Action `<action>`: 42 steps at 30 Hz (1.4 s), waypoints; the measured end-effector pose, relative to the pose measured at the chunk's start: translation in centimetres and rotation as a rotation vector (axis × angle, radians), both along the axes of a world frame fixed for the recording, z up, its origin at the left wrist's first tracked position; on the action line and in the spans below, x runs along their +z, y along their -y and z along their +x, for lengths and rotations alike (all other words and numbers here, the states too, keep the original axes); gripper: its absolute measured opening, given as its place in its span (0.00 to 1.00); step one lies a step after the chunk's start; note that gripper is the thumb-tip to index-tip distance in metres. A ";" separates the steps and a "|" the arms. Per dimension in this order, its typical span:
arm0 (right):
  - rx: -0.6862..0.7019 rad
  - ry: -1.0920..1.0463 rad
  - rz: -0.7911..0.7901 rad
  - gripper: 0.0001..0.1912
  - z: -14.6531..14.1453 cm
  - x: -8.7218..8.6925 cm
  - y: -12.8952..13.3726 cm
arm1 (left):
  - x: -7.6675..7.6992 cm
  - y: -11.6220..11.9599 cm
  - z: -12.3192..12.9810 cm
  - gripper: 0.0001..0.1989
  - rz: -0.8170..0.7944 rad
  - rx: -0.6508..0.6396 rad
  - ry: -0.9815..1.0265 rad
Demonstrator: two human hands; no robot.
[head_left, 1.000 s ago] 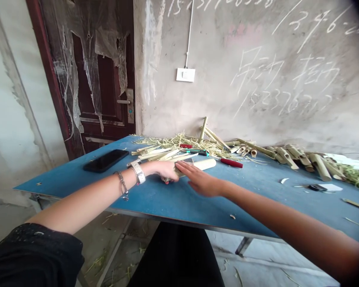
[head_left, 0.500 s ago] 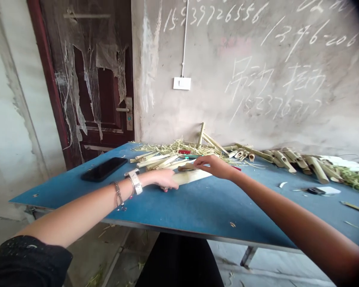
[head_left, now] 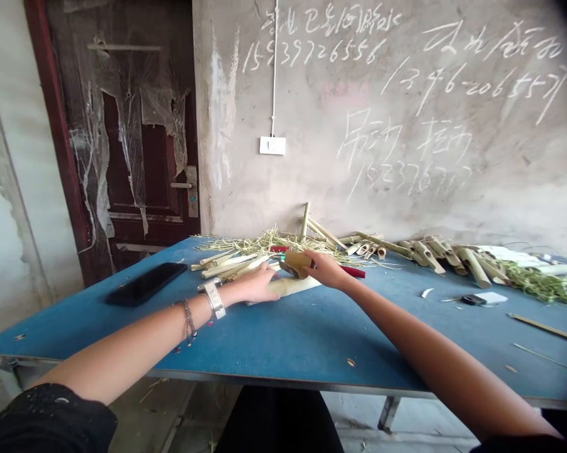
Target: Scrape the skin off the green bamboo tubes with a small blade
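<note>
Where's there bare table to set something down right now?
Widest: the blue table, from the left hand and right hand to its near edge, flanked by the forearms; one chip lies there. Another: between the phone and the near left corner. Crowded: the back by the wall, with shavings and bamboo pieces, and beyond the hands, with sticks and a red handle.

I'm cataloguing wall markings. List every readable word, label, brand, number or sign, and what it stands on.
"15939726556": upper number, white handwriting on the wall.
"134620655": number at right, same wall, last digits unclear.
"152376": lower number, same wall, rest too faint.
Handwritten characters, same wall: too unclear to quote.
Black phone, hollow tan piece in the right hand: no readable text.
</note>
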State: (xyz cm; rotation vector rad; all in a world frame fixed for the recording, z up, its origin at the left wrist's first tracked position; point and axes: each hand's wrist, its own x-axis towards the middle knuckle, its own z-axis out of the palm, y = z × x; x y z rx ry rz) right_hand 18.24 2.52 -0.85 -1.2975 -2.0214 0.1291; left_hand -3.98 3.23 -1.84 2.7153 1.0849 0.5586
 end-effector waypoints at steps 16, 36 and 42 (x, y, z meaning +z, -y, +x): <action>0.303 -0.299 -0.328 0.07 1.4 -0.6 0.7 | 0.0 -2.2 1.8 0.25 0.097 -0.198 0.334; 0.310 -0.145 -0.076 0.33 -0.3 -1.6 1.8 | -0.2 -0.1 2.3 0.26 -0.054 -0.290 0.349; 0.419 -0.275 -0.190 0.36 0.0 -1.3 2.0 | -0.2 -0.5 2.2 0.21 -0.069 -0.339 0.361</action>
